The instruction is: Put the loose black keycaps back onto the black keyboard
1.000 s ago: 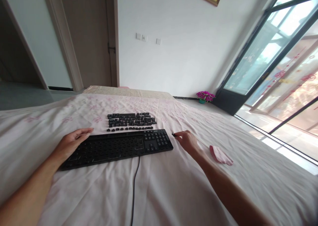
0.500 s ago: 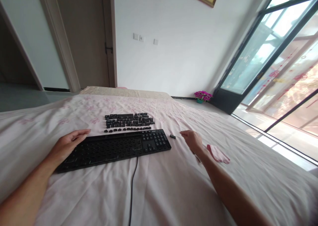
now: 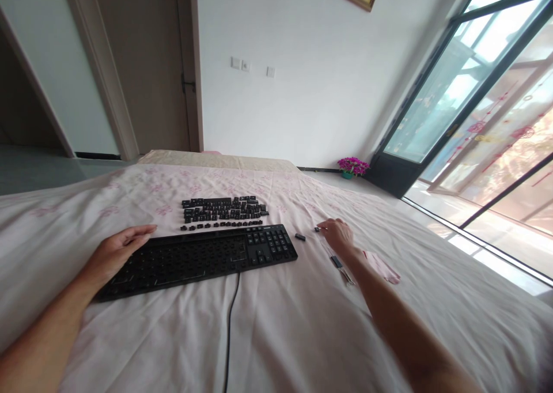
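Observation:
A black keyboard (image 3: 190, 260) lies slightly tilted on the bedspread, its main key area stripped of keycaps while the number pad at the right still has them. My left hand (image 3: 116, 252) grips its far left part, fingers stretched along the back edge. Right of the keyboard, my right hand (image 3: 339, 237) is low over the cloth, fingers pinched at a small black keycap (image 3: 317, 229). A longer black keycap (image 3: 300, 237) lies between that hand and the number pad. Behind the keyboard, several loose keycaps (image 3: 224, 210) are laid out in rows.
A small tool with a dark handle and wire end (image 3: 336, 261) lies below my right wrist, beside a pink cloth (image 3: 382, 266). The keyboard cable (image 3: 231, 324) runs toward me across the wrinkled bedspread (image 3: 280, 335). Purple flowers in a pot (image 3: 353, 167) stand by the wall.
My right hand has shifted a little right and away, bringing the small keycap at its fingertips and the tool under the wrist into view. My left hand and the keyboard stay put.

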`<state>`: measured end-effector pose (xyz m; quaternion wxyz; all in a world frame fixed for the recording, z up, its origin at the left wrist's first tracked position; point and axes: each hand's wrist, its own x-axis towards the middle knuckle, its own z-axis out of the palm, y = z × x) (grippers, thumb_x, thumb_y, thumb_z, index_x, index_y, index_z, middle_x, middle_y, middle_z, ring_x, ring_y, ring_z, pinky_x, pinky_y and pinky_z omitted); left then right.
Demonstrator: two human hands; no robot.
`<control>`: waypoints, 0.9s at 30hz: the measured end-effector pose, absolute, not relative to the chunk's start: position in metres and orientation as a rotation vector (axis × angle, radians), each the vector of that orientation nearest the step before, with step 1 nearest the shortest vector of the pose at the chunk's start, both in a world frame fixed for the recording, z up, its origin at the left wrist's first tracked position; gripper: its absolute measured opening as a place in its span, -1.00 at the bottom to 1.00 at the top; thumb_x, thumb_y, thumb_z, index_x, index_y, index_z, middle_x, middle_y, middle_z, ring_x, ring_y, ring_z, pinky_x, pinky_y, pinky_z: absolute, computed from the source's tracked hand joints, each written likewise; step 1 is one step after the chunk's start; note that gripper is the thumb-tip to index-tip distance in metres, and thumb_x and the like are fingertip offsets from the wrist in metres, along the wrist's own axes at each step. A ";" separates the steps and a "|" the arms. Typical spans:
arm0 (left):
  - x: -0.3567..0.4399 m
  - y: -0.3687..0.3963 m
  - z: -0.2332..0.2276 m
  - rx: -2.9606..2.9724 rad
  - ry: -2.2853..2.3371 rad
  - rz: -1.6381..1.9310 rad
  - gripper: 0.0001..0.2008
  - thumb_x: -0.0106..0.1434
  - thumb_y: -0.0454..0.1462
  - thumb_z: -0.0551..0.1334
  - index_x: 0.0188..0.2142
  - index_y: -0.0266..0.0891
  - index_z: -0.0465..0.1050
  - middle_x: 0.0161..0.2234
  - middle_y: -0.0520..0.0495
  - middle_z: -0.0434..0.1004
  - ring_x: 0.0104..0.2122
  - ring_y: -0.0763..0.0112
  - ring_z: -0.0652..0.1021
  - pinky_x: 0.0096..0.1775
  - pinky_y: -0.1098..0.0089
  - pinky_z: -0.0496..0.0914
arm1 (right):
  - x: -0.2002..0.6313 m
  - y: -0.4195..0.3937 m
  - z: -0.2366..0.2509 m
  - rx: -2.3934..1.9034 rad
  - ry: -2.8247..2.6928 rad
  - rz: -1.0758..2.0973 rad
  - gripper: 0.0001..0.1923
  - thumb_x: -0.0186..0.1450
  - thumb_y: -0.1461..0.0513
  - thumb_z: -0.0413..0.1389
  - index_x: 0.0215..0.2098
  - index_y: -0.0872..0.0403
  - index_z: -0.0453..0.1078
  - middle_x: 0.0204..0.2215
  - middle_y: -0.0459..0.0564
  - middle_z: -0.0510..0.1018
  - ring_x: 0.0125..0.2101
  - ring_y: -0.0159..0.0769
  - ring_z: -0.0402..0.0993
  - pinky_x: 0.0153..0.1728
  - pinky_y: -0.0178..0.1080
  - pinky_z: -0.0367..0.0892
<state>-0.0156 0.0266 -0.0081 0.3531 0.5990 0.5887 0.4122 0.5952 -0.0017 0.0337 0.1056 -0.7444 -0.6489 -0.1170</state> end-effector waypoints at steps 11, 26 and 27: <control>-0.014 0.027 -0.006 1.552 1.526 1.053 -0.34 0.11 0.12 0.23 0.06 -0.25 0.43 0.13 -0.20 0.44 0.13 0.08 0.41 0.21 0.18 0.15 | 0.591 0.013 0.044 -2.093 -2.272 -0.360 -0.81 0.27 0.26 0.11 -0.40 -0.03 0.58 -0.33 0.03 0.62 -0.12 -0.12 0.31 -0.08 -0.13 0.03; -0.015 0.026 -0.006 1.527 1.535 1.035 -0.38 0.13 0.11 0.23 0.07 -0.21 0.43 0.13 -0.17 0.45 0.11 0.08 0.44 0.13 0.25 0.29 | 0.567 0.001 0.046 -2.048 -2.059 -0.261 -0.77 0.31 0.13 0.07 -0.20 -0.10 0.57 -0.21 -0.07 0.62 -0.15 -0.22 0.44 -0.16 -0.24 0.20; -0.015 0.026 -0.007 1.529 1.534 1.036 -0.38 0.13 0.11 0.23 0.07 -0.20 0.43 0.13 -0.16 0.45 0.11 0.09 0.44 0.12 0.26 0.29 | 0.562 -0.001 0.045 -2.024 -2.061 -0.206 -0.76 0.31 0.10 0.07 -0.19 -0.11 0.57 -0.20 -0.08 0.62 -0.16 -0.23 0.46 -0.18 -0.26 0.22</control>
